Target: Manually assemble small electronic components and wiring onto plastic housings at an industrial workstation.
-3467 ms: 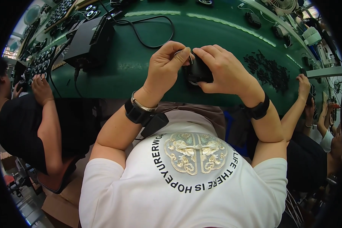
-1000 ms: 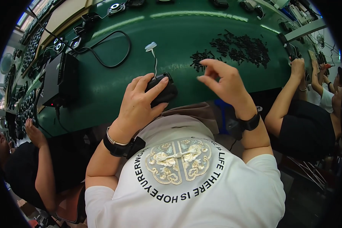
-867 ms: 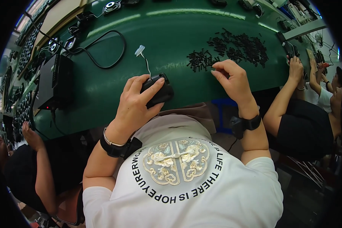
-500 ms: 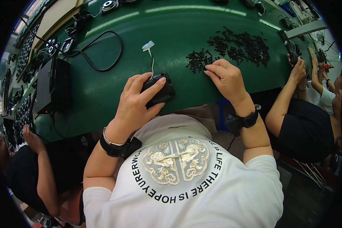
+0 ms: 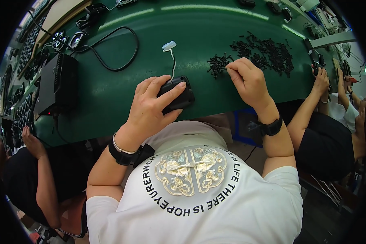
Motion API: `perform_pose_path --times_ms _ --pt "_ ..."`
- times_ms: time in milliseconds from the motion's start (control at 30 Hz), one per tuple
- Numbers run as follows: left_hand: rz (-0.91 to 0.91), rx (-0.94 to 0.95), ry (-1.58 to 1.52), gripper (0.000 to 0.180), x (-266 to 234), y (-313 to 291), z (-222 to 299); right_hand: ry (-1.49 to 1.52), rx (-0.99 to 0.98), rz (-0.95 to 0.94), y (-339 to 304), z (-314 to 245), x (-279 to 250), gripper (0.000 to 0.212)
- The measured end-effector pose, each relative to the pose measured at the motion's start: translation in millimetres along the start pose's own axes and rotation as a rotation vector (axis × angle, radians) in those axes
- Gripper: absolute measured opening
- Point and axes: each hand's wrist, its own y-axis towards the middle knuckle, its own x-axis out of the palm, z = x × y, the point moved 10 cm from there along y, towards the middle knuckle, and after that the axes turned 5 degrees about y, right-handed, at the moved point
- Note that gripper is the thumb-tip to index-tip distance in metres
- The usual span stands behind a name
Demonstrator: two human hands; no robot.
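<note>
On the green bench, my left hand (image 5: 148, 103) is closed around a small black plastic housing (image 5: 186, 94) with rounded corners, its fingers lying over the top and the thumb at the near side. A thin pale wire (image 5: 174, 63) rises from the housing to a whitish connector end (image 5: 169, 46) on the bench beyond. To the right, my right hand (image 5: 249, 81) has thumb and forefinger pinched together beside a small heap of black screws (image 5: 218, 65). Whatever lies between those fingertips is too small to make out. A larger spread of black screws (image 5: 277, 57) lies just past that hand.
A black box (image 5: 57, 85) with a red light stands at the left, near a looped black cable (image 5: 137, 44) and small speakers (image 5: 76, 40). Other people sit close on both sides; a co-worker's hand (image 5: 322, 79) is at the bench's right end.
My right hand has turned slightly, its pinched fingertips now by the right side of the small screw heap. The left hand keeps its hold on the housing. The whole view has shifted a little.
</note>
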Motion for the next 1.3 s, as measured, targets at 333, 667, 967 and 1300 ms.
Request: perform_pose_path --times_ms 333,667,967,1300 --pt "0.008 -0.013 -0.008 0.062 0 2 1 0.442 0.166 -0.301 38 -29 63 0.007" --pt "0.004 -0.001 -0.01 0.057 1 1 3 0.372 0.174 -0.419 42 -30 77 0.011" --pt "-0.016 -0.007 -0.028 0.051 6 5 3 0.555 0.111 -0.33 55 -45 73 0.015" --pt "-0.015 -0.013 0.036 0.053 4 3 0 0.426 -0.004 -0.208 60 -40 45 0.01"
